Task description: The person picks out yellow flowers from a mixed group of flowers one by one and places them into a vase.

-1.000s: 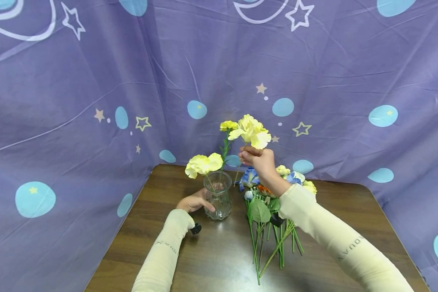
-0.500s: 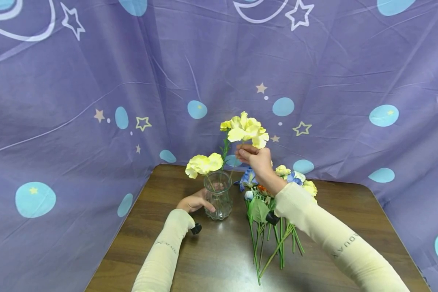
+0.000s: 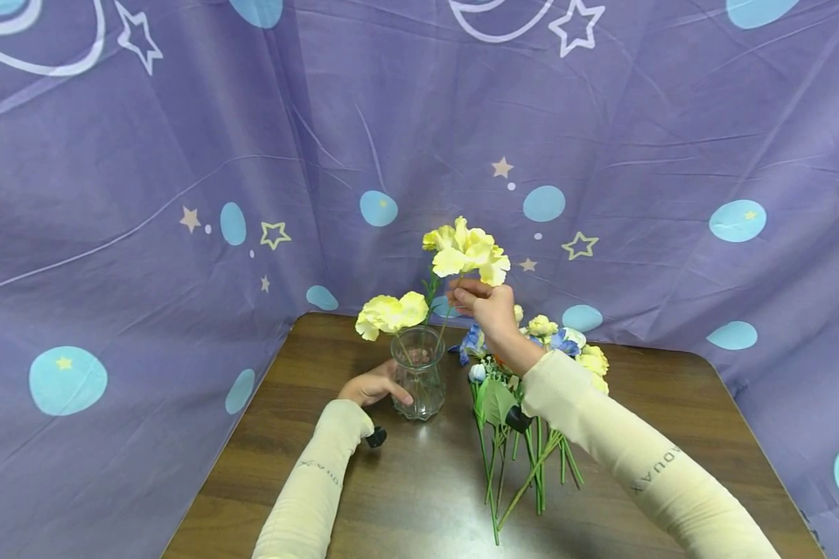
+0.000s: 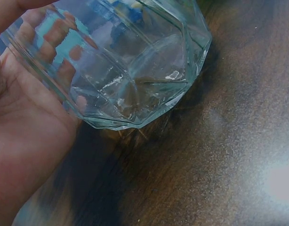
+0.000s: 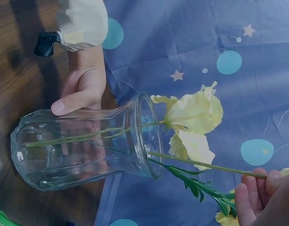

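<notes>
Clear glass vase with a fluted body and flared rim stands upright on the brown wood-grain table, left of the loose heap of artificial flowers on green stems. Left hand: grasping the vase from its left side, thumb on the near face, fingers wrapped behind the glass. Right hand: pinching the thin stem of a large pale-yellow ruffled flower just below the bloom; the stem slants down leftward, its lower end at the vase mouth (whether it is past the rim, I cannot tell). Two stems are in the vase: a second pale-yellow ruffled flower, leaning left over the rim, and a smaller yellow flower on a leafy green stem, partly hidden from me behind the held bloom. Heap includes blue, white and yellow blossoms, heads far, stems pointing near. Purple star-patterned curtain hangs beyond the table.
</notes>
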### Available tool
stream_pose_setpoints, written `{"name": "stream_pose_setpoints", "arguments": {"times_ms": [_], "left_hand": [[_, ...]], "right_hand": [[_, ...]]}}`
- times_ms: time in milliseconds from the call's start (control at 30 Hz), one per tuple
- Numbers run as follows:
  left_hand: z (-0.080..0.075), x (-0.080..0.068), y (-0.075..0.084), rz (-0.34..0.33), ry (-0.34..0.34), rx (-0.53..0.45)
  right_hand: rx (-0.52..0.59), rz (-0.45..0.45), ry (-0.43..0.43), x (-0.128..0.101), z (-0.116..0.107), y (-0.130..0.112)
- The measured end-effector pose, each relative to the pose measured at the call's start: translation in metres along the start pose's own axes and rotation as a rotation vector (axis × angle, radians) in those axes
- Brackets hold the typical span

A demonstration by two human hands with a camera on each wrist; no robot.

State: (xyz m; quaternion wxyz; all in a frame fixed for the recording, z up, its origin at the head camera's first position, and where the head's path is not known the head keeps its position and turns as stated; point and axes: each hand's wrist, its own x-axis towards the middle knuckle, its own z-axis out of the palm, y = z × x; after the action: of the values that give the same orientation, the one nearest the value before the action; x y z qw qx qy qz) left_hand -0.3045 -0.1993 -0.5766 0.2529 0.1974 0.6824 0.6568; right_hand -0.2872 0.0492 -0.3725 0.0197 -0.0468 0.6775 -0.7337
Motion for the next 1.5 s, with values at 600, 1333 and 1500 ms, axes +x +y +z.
{"name": "stream_pose_setpoints", "arguments": {"times_ms": [600,1333,1500], "left_hand": [[0.0,0.002,-0.002,-0.005,-0.005,-0.005],[-0.002,0.0,-0.003,-0.026,0.014,-0.001],[-0.002,0.001,-0.004,-0.033,0.009,0.003]], "right_hand": [[-0.07,-0.008,0.002,-0.004,0.003,0.009],[-0.14,0.003,0.008,-0.002,0.008,0.03],[-0.155,0.02,-0.006,-0.003,0.009,0.034]]}}
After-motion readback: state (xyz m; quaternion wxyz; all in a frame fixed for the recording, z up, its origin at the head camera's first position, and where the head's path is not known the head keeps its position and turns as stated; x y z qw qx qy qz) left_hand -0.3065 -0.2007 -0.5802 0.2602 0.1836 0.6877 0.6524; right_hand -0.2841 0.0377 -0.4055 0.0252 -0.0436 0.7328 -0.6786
